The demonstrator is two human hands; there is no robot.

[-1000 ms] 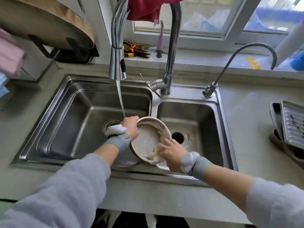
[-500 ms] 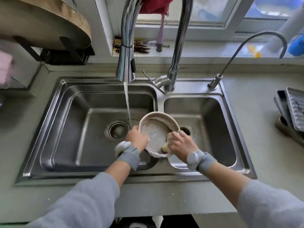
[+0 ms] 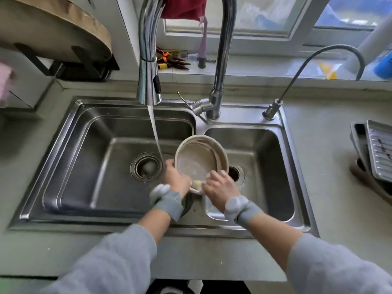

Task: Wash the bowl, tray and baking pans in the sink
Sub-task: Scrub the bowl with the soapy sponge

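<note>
A beige bowl (image 3: 199, 158) is tilted toward me above the divider of the steel double sink (image 3: 70, 145). My left hand (image 3: 177, 177) grips its left rim, right beside the water stream (image 3: 156, 134). My right hand (image 3: 220, 187) holds a yellow sponge (image 3: 197, 183) against the bowl's lower inside edge. On the counter at the far right lie the ridged metal tray (image 3: 379, 149) and dark baking pans (image 3: 358, 141), stacked and cut off by the frame edge.
The pull-down faucet (image 3: 148, 81) runs into the left basin near the drain (image 3: 146, 166). A thin second tap (image 3: 273, 109) stands at the back right. A round wooden board (image 3: 63, 24) hangs at the upper left. Tools (image 3: 171, 60) lie on the windowsill.
The bowl has tipped more upright, showing its inside. My right hand has slid the sponge down to the lower rim. The view has shifted slightly.
</note>
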